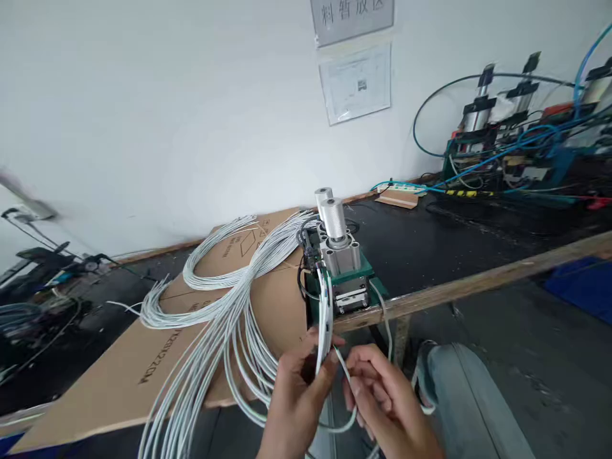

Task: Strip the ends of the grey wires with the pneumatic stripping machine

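Note:
My left hand (pixel 302 394) is closed around a small bundle of white cables (pixel 325 319), thumb and fingers pinching it just below the bench edge. A single white cable (pixel 345 373) runs from that hand's fingertips to my right hand (pixel 385 396), which has curled fingers closed on it. Below both hands this cable bends into a loop. Right above them, at the bench's front edge, stands a pneumatic machine (pixel 342 255) with silver cylinders on a green base. Fine details at the cable ends are too small to make out.
Coiled white cables (pixel 253 268) lie on flattened cardboard (pixel 157 376) to the left, several strands hanging over the edge. More machines (pixel 516 127) with blue hoses stand at the far right, near a power strip (pixel 401 187). Dark equipment (pixel 43 299) fills the far left. My knee (pixel 473 395) is at lower right.

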